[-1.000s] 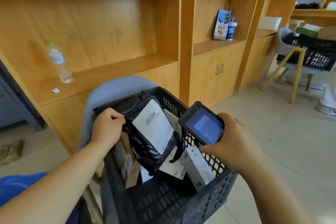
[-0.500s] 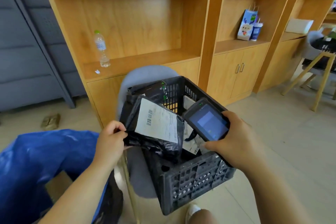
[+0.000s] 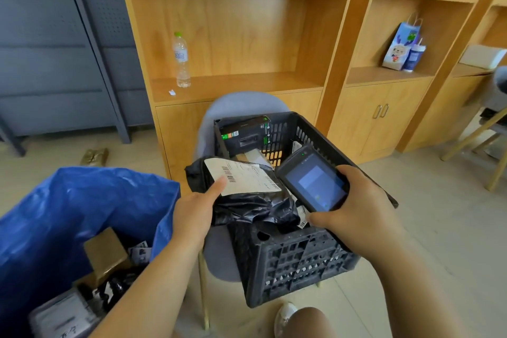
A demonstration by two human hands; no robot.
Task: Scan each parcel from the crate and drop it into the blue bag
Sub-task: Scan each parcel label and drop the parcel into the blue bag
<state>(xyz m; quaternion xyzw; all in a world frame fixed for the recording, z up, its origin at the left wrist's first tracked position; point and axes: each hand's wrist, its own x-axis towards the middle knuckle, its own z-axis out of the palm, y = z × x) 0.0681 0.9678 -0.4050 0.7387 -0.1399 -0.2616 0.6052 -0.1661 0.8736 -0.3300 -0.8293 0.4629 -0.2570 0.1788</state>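
From the head camera, both hands are busy and sit apart, one at each side of the near end of the crate (image 3: 296,261). The left hand (image 3: 196,210) holds a black parcel (image 3: 255,207), a crumpled plastic mailer, by its left edge. The thumb lies flat on the white label (image 3: 247,180) right beside the barcode, and the other fingers are hidden beneath the parcel. The parcel is just above the crate's near left corner, label facing up, between the crate and the blue bag (image 3: 68,214).

The right hand (image 3: 354,211) is wrapped around a scanner (image 3: 315,181), a dark handheld with a lit bluish screen. It is tilted, with its top end pointing towards the parcel's label and close to the label's right edge.

The crate is black plastic with slotted walls and rests on the seat of a grey chair (image 3: 238,101). Inside it, a black box (image 3: 244,132) with green markings leans against the far wall, and more parcels lie lower down, partly hidden.

The blue bag stands open at the left, just beside the chair. It holds a brown box (image 3: 105,252) and several other packets.

Behind, a water bottle (image 3: 181,60) stands upright on a wooden shelf (image 3: 236,85), and a printed gift bag (image 3: 402,46) stands in the next compartment to the right. A white shoe (image 3: 285,315) shows on the floor below the crate
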